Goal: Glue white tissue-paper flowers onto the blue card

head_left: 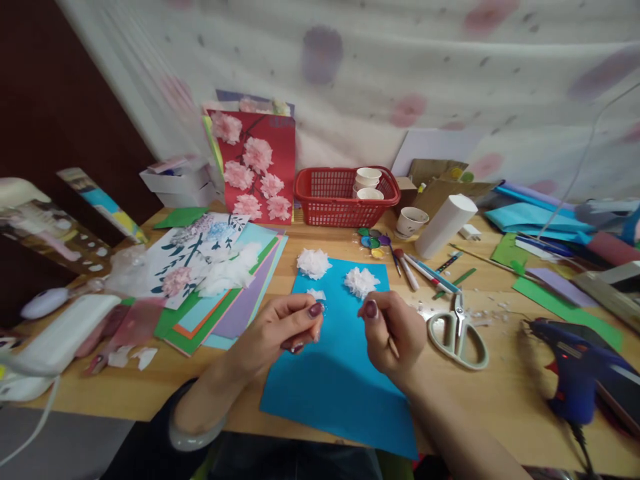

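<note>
Hands point(287, 330) point(397, 333) above wooden table point(510, 393), flowered cloth point(365, 67).

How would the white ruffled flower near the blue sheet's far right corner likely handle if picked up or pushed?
The white ruffled flower is probably light, since its layers look thin and tissue-like. Its loose, frilly edges would likely crush under a firm pinch. Bunched and uneven on the blue sheet, it should probably slide rather than roll, unless glued.

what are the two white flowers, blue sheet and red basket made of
White flowers: probably thin tissue paper, matte, going by the crumpled, layered edges. Blue sheet: likely matte paper or card, flat with straight edges. Red basket: apparently plastic, slightly glossy, with a moulded-looking lattice wall.
</note>
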The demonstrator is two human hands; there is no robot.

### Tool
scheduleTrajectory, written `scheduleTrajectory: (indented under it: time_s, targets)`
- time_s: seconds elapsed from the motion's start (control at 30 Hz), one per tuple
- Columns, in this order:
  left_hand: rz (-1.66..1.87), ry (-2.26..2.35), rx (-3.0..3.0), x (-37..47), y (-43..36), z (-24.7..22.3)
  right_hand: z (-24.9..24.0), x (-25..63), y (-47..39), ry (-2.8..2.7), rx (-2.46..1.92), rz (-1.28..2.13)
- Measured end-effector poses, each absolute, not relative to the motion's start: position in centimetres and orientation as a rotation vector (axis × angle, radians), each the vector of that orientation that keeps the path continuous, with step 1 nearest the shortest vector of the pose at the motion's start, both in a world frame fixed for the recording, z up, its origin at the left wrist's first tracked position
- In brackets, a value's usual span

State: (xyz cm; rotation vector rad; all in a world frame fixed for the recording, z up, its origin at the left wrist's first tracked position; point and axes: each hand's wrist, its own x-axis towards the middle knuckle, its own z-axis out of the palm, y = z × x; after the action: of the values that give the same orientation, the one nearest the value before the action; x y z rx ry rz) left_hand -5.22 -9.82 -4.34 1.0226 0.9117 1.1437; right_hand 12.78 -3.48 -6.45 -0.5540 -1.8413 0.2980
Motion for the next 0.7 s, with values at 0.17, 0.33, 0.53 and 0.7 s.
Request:
scheduleTrajectory:
  time_s: [0.17, 0.33, 0.53, 0.7]
  targets:
    - [0.968, 1.234, 1.364, -9.3, -10.3, -3.8, -6.7, 13.4, -0.4, -1.846, -0.75, 0.001]
    - [1.159, 1.533, 1.491, -14.7, -10.3, -4.1, -7.3, 13.9, 2.1, -1.881, -0.928, 0.055]
    - [1.864, 1.321, 1.304, -20.3, -10.1, -4.2, -8.2, 13.8, 2.6, -1.996, -0.98, 0.029]
    - [1.972, 1.286, 1.295, -21.5, -9.7, -5.1, -8.2, 13.7, 2.5, -1.989, -0.876, -0.133]
